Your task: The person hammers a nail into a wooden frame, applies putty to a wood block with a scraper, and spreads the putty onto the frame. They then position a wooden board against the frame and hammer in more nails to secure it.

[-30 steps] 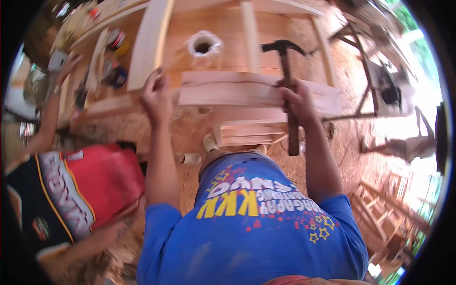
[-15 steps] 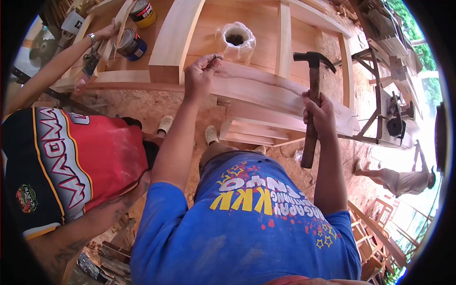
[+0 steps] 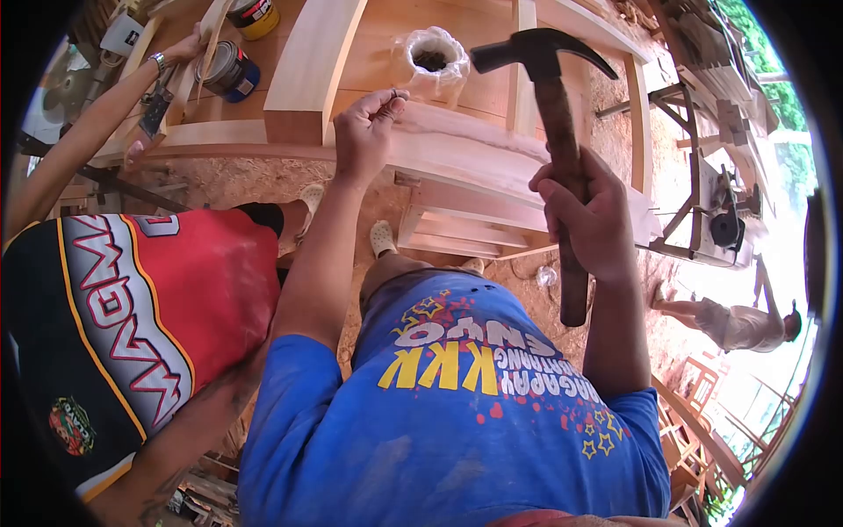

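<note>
In my right hand [image 3: 587, 206] is a claw hammer [image 3: 575, 290], gripped around the middle of its wooden handle. Its dark metal head is raised toward the camera, above the wooden frame. My left hand [image 3: 367, 132] pinches a small dark nail-like piece [image 3: 398, 94] between thumb and fingers, too small to make out fully. That hand is over the near edge of a pale wooden board [image 3: 474, 149]. Just beyond it stands an open container lined with clear plastic [image 3: 436, 61], with small dark bits inside.
To the left, a person in a red and black jersey [image 3: 202, 290] reaches over the frame with a hand [image 3: 186, 48]. Paint cans [image 3: 230, 72] stand on the panel beside an upright plank [image 3: 307, 70]. Another person [image 3: 738, 325] is at the far right, near a metal-legged bench [image 3: 702, 202].
My right hand has lifted the hammer nearer the camera, its head shifting left and up. The left hand keeps its pinch almost in place. The person at left has shifted slightly.
</note>
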`<state>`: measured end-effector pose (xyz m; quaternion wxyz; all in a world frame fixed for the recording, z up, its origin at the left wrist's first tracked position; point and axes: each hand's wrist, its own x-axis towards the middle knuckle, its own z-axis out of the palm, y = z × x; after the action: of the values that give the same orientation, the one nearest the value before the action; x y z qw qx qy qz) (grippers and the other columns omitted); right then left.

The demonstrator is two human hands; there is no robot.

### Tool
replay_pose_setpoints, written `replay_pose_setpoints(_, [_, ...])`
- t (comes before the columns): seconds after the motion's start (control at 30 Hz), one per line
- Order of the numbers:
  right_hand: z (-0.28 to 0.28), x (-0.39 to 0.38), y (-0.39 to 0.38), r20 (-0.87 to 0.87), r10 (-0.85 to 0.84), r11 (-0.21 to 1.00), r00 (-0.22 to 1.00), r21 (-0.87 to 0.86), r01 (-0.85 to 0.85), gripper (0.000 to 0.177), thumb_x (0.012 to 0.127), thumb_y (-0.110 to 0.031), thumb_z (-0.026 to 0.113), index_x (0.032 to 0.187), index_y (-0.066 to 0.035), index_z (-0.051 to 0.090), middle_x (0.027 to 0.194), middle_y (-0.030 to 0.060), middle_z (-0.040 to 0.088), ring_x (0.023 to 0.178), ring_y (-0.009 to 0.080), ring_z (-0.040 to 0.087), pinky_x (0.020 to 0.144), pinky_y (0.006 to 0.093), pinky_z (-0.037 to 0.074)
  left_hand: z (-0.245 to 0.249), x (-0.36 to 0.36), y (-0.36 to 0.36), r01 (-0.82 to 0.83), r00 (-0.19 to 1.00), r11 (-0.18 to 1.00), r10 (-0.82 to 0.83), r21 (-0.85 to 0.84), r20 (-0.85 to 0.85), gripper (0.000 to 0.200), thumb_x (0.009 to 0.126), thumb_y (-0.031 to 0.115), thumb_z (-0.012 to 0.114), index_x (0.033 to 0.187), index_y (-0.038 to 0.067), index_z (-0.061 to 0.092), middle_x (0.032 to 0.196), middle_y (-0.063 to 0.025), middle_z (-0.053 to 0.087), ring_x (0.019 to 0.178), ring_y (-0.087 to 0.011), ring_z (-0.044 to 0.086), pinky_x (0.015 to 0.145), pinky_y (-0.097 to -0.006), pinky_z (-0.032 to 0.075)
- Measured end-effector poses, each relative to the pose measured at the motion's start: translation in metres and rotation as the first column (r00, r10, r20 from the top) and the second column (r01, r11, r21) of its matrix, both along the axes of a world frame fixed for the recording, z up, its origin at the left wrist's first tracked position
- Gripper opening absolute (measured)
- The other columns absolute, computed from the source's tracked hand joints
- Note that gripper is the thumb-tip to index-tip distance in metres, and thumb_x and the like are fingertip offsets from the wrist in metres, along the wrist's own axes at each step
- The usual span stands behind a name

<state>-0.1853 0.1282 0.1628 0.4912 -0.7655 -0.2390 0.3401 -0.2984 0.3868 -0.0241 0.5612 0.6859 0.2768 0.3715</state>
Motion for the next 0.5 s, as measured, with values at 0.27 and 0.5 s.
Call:
replay_pose_setpoints(0.27, [0.012, -0.016, 0.026, 0.031, 0.097, 0.995, 0.995, -0.017, -0.096, 0.019, 0.096, -0.013, 0.071, 0.110, -0.004, 0.063, 0.084, 0.0000, 0.065, 0.066, 0.0068, 0.060, 0.058, 0.0264, 0.051, 0.001, -0.001, 0.010, 0.024, 0.999, 1.000, -0.025, -0.020, -0.026, 0.025, 0.101, 0.018, 0.072, 0.116, -0.001, 0.077, 0.103, -0.0058, 0.079, 0.090, -0.0108, 0.070, 0.083, -0.0271, 0.056])
replay_pose_setpoints(0.5, [0.014, -0.014, 0.029, 0.099, 0.132, 0.991, 0.986, -0.016, -0.132, 0.025, 0.096, -0.014, 0.070, 0.116, -0.001, 0.062, 0.085, 0.0029, 0.066, 0.069, 0.0107, 0.061, 0.063, 0.0305, 0.051, -0.004, 0.001, 0.014, 0.038, 0.999, 0.994, -0.039, -0.106, -0.004, 0.023, 0.103, 0.016, 0.070, 0.116, -0.002, 0.077, 0.106, -0.0058, 0.078, 0.092, -0.0103, 0.069, 0.085, -0.0266, 0.056])
